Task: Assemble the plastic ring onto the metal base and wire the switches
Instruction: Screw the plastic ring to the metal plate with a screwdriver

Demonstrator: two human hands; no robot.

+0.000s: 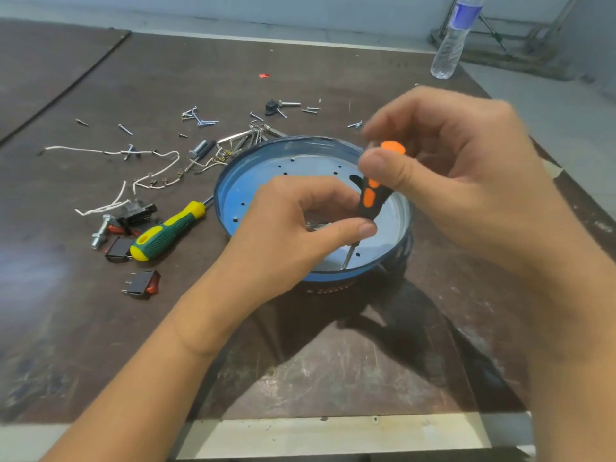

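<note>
Base: round metal base (293, 168), blue-filmed, with small holes in its floor, sits at mid-table (100, 328).
Ring: dark ring (333, 288) shows under the base's near rim; how the two join cannot be told.
Right hand: right hand (466, 168) closes thumb and fingers on the top of an orange-black screwdriver (375, 195).
Screwdriver: upright, slightly tilted; tip down on the base floor near the near rim.
Left hand: left hand (300, 225) pinches the screwdriver's lower handle between thumb and curled fingers, over the base.
Switches: one black-red switch (143, 283) lies loose left of the base; others lie just beyond it, beside a bolt (101, 230).
Wires: white wires (150, 175) lie loose, left of the base.
Spare tool: green-yellow screwdriver (166, 233) lies flat, shaft reaching the base's left wall.
Fasteners: screws (200, 120) scattered beyond the base.
Bottle: clear bottle (455, 38) stands upright at the far right.
</note>
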